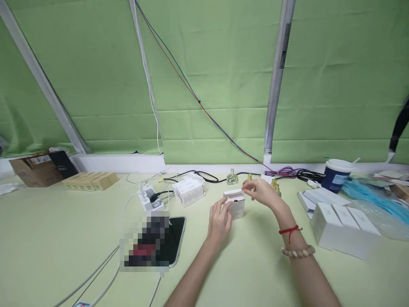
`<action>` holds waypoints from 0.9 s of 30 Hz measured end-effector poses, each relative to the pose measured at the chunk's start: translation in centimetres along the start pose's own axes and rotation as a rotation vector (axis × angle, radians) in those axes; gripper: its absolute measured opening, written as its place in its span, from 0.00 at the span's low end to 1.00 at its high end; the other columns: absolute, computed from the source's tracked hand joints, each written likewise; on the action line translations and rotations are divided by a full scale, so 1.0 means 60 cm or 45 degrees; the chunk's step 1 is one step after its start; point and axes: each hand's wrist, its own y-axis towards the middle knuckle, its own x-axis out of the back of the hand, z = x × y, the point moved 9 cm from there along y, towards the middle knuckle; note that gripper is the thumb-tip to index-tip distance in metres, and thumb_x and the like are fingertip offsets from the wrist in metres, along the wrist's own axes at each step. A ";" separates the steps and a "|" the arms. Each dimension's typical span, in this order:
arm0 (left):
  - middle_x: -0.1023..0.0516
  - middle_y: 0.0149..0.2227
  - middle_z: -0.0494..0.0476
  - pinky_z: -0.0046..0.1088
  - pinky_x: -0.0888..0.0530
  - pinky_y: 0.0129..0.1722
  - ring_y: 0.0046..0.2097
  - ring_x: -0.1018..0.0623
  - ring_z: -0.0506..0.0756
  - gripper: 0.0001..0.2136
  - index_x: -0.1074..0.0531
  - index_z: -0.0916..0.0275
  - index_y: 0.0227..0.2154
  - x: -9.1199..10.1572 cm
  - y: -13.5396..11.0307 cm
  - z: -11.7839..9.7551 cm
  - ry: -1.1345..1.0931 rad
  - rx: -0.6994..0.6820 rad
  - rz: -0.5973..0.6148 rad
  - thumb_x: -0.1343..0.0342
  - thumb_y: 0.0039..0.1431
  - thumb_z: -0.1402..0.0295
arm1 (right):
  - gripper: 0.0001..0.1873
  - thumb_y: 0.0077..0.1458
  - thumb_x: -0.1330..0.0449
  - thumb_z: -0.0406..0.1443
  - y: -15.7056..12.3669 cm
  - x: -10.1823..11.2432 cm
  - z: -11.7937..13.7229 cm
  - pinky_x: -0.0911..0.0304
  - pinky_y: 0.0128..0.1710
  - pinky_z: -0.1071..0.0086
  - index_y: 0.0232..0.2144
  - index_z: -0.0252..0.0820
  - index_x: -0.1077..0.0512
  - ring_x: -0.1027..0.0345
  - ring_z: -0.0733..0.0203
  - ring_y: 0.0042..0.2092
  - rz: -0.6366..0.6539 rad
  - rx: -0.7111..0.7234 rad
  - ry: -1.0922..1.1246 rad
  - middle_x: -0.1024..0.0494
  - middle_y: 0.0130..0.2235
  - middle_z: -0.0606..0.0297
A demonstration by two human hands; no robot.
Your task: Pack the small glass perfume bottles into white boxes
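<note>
A small white carton (237, 210) stands upright on the table in front of me, its top lid raised at the back. Something dark shows at its opening, too small to make out. My left hand (220, 218) grips the carton from its left side, fingers bent over the front edge. At the upper right corner, my right hand (262, 194) pinches the edge of the raised lid between thumb and fingers. Just behind stand a clear glass bottle (232, 177) and several gold-capped bottles (275, 186), partly hidden by my right hand.
White cartons (332, 226) stand in a row at the right, near a blue paper cup (336, 175). More cartons (189, 190) lie left of centre by a power strip (149, 198). A tablet (175, 241) and cables lie at the left. Cream-coloured boxes (91, 181) sit farther left.
</note>
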 end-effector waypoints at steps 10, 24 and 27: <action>0.34 0.49 0.60 0.34 0.34 0.45 0.49 0.33 0.55 0.17 0.36 0.60 0.47 -0.006 0.001 0.004 0.016 0.033 0.039 0.58 0.56 0.78 | 0.11 0.52 0.47 0.37 -0.002 -0.011 0.015 0.44 0.26 0.74 0.33 0.42 0.27 0.31 0.68 0.23 0.074 -0.017 0.055 0.23 0.27 0.68; 0.36 0.53 0.60 0.36 0.32 0.48 0.52 0.34 0.56 0.21 0.39 0.59 0.51 -0.020 0.001 0.015 -0.033 0.090 0.125 0.58 0.54 0.79 | 0.11 0.52 0.46 0.39 -0.001 -0.035 0.002 0.43 0.25 0.74 0.37 0.43 0.27 0.32 0.68 0.24 0.202 -0.014 0.151 0.23 0.31 0.68; 0.37 0.55 0.59 0.35 0.33 0.52 0.56 0.36 0.55 0.22 0.39 0.59 0.51 -0.025 0.000 0.024 -0.104 0.130 0.171 0.59 0.53 0.81 | 0.13 0.52 0.44 0.41 0.004 -0.048 -0.005 0.42 0.25 0.73 0.39 0.43 0.27 0.33 0.69 0.24 0.221 -0.017 0.125 0.25 0.33 0.66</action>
